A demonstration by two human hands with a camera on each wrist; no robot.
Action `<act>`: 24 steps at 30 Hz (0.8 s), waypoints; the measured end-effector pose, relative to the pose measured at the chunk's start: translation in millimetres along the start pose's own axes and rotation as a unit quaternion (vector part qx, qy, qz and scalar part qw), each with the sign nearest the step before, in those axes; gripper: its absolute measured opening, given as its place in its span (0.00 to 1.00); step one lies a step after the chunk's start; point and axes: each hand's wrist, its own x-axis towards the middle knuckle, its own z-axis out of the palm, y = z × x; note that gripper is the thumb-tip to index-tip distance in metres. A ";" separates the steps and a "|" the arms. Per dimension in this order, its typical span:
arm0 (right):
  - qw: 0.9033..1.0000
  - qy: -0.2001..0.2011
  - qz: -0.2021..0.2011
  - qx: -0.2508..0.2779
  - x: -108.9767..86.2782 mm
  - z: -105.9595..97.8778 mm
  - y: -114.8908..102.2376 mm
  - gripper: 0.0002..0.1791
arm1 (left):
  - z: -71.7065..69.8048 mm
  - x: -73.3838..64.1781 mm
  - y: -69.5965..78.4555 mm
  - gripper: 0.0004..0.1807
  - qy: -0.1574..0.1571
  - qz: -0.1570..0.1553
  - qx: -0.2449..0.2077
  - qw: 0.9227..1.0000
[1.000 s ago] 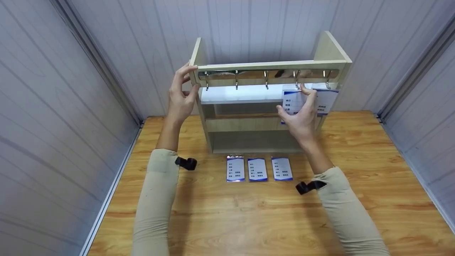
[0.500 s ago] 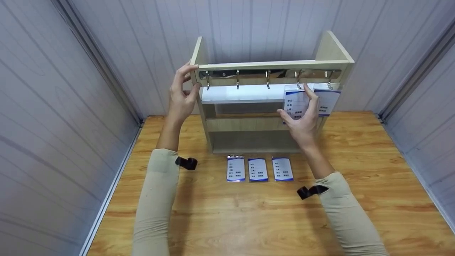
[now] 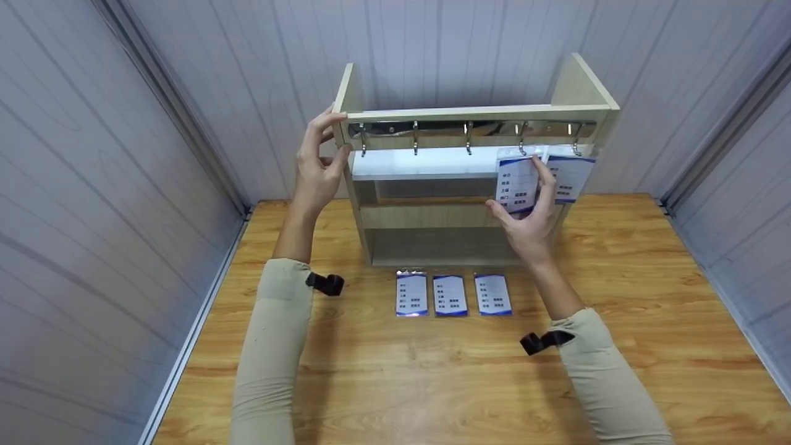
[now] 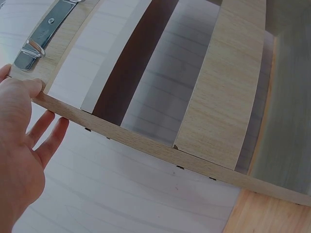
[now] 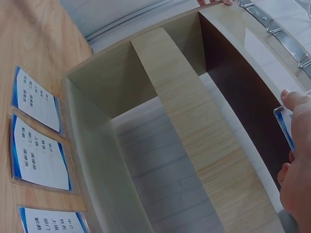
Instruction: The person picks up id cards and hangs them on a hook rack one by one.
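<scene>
The left hand (image 3: 318, 176) grips the shelf (image 3: 426, 216); the right hand (image 3: 532, 232) holds the card (image 3: 516, 179) by its edges, at the fourth hook (image 3: 522, 137) from left. The card looks light, smooth, slightly bendable; edge pinching should suit.

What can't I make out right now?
Head: lower left of the rightmost ID card, behind the right hand.
Head: whether the neighbouring ID card is hooked; detail too small.
Left wrist: far end of the hook rail, cut by the top edge.
Right wrist: the lowest ID card, cut by the bottom edge.
</scene>
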 end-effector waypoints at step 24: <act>0.999 -0.010 0.020 -0.033 -27.9 -12.3 20.3 0.48 | -2.0 -0.3 -1.4 0.25 -0.001 -0.007 0.014 1.000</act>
